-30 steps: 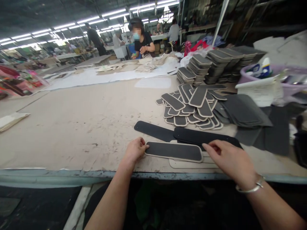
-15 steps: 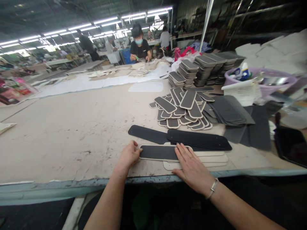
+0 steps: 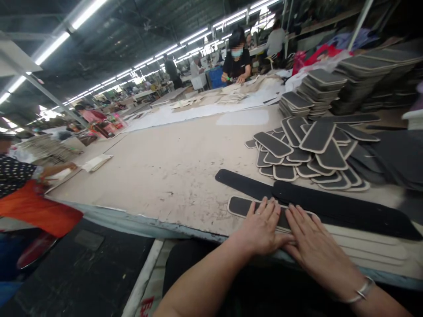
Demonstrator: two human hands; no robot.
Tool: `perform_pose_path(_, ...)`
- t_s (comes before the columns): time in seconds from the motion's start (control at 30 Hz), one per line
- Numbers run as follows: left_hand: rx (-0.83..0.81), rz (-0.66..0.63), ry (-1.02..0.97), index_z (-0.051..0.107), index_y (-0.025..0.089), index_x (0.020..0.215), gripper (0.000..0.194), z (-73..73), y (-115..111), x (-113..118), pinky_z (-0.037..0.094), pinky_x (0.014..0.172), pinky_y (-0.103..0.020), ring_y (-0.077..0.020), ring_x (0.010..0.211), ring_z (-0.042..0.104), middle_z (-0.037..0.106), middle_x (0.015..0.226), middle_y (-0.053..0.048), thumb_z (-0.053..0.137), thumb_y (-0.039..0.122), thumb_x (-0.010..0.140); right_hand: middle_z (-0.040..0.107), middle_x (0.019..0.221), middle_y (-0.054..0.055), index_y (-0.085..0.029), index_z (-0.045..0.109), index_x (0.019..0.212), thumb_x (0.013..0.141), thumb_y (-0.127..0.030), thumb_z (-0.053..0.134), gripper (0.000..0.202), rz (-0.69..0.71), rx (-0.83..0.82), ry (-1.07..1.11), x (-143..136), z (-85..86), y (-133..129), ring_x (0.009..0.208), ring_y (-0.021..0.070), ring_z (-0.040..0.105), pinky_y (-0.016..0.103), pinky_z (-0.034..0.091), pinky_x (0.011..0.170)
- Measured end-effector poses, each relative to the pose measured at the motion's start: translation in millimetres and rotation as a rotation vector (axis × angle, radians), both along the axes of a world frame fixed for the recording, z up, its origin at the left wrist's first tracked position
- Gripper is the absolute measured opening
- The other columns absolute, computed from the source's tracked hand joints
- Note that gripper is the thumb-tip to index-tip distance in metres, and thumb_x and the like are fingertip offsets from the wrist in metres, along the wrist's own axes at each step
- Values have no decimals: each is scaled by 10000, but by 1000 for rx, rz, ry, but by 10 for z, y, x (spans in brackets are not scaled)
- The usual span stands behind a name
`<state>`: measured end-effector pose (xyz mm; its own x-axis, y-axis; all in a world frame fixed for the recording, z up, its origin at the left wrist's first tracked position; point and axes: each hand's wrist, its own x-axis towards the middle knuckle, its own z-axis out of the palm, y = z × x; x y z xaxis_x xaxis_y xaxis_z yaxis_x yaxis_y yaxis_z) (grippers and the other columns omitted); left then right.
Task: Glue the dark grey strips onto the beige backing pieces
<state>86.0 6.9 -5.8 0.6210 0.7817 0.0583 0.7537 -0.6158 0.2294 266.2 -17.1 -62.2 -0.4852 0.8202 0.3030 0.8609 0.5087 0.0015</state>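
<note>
Beneath both my hands lies a long dark grey strip with a cream border, its corners rounded. My left hand rests flat across its middle, fingers stretched out. Close beside it my right hand presses flat on the strip's right part, also with straight fingers. Cream strips are stacked under and to the right of my right hand. Just beyond my fingers lie a pile of black strips and another black strip reaching left from under it.
A loose heap of cream-edged grey pieces lies beyond the black strips, with neat stacks behind. Dark sheets are on the right. A co-worker in orange is at the left table edge; another person works across the table.
My left hand has left the strip's left end and now lies flat on it beside my right hand. The view has turned left and tilted, bringing the orange-clad co-worker in.
</note>
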Motion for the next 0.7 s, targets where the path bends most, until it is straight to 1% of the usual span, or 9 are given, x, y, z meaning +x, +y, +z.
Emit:
perform_pose_path(0.07, -25, 18, 45, 207, 111, 1383, 728, -48, 70, -154, 132, 1080, -438, -243, 1356, 48, 168, 1464, -122, 181, 608, 851, 173, 1431, 214, 11, 313, 1326, 819, -557, 357, 763, 1, -10, -5, -9, 18, -7, 1319, 307, 135, 505, 178, 1050)
perform_pose_path(0.17, -54, 81, 119, 200, 135, 1391, 711, -67, 195, -482, 129, 1083, -430, -230, 1358, 40, 127, 1474, -106, 176, 601, 855, 169, 1434, 209, 7, 310, 1331, 812, -569, 374, 778, -8, -29, 8, -33, 58, -11, 1318, 308, 139, 506, 178, 1051)
perform_pose_path(0.27, -46, 166, 174, 154, 143, 1405, 686, -87, 268, -693, 130, 1077, -452, -242, 1357, 38, 88, 1478, -100, 193, 570, 869, 222, 1426, 185, -26, 343, 1326, 816, -574, 380, 749, -14, -72, 24, -20, 120, 19, 1310, 298, 181, 493, 207, 1049)
perform_pose_path(0.33, -29, 192, 189, 141, 151, 1409, 653, -121, 283, -732, 127, 1072, -471, -249, 1356, 42, 82, 1479, -95, 204, 533, 883, 318, 1391, 161, -51, 403, 1296, 850, -533, 354, 658, -44, -124, 41, 38, 183, 62, 1285, 265, 256, 442, 251, 1046)
perform_pose_path(0.43, -24, 206, 187, 150, 165, 1408, 606, -183, 291, -710, 123, 1063, -500, -256, 1355, 59, 96, 1479, -86, 216, 485, 897, 462, 1280, 157, -49, 464, 1248, 877, -447, 358, 554, -197, -160, 92, 189, 303, 139, 1195, 236, 386, 361, 324, 1011)
perform_pose_path(0.53, -44, 234, 177, 186, 180, 1400, 607, -210, 305, -683, 124, 1049, -537, -284, 1351, 61, 105, 1479, -83, 253, 495, 886, 521, 1184, 155, -59, 440, 1273, 817, -470, 470, 614, -317, -184, 120, 321, 416, 190, 1087, 263, 457, 376, 373, 952)
perform_pose_path(0.6, -72, 249, 172, 218, 189, 1389, 616, -196, 314, -676, 134, 1032, -567, -312, 1347, 51, 108, 1479, -85, 288, 513, 870, 542, 1130, 144, -82, 435, 1282, 777, -485, 522, 652, -350, -230, 144, 357, 464, 211, 1037, 269, 477, 389, 392, 918)
perform_pose_path(0.7, -103, 264, 152, 287, 198, 1353, 593, -142, 329, -672, 144, 1011, -601, -336, 1342, 38, 127, 1477, -86, 344, 510, 851, 558, 1050, 136, -93, 410, 1300, 725, -481, 581, 715, -403, -309, 220, 350, 490, 235, 985, 262, 499, 384, 408, 883)
